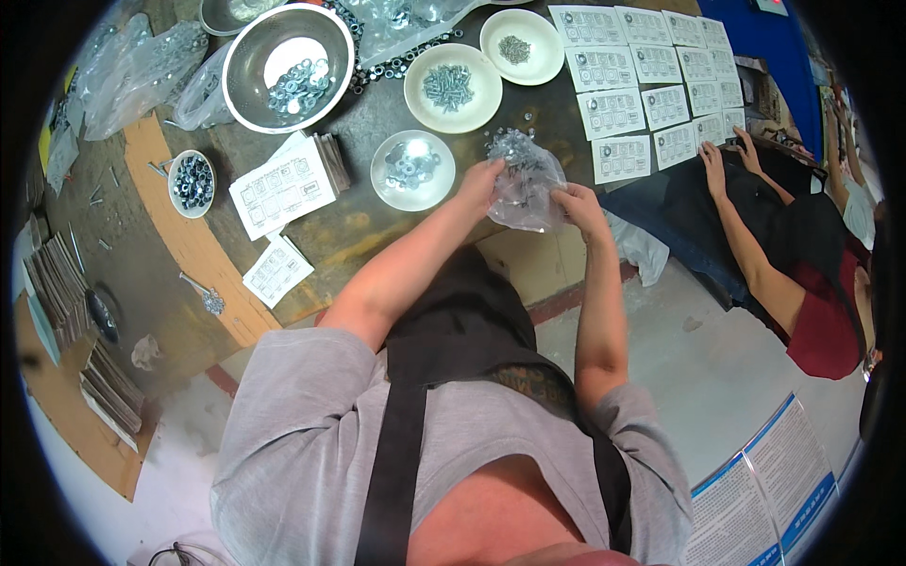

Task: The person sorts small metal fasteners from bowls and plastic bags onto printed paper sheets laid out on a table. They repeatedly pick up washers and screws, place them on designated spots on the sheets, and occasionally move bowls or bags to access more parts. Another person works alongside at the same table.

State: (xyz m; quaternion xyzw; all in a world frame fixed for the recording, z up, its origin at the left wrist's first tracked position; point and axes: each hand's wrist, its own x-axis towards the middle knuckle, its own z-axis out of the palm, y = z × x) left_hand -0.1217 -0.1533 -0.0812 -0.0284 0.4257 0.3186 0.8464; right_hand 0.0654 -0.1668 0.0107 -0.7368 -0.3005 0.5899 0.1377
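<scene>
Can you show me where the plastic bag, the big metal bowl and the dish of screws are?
Plastic bag [525,184]: head view, on its crumpled middle, between both hands.
Metal bowl [247,90]: head view, on its bare inner left wall.
Dish of screws [483,94]: head view, on its cream right rim.

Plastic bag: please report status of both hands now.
Left hand and right hand both grip the clear plastic bag of small metal parts. White bowl of washers close beside. Nothing blocking.
</scene>
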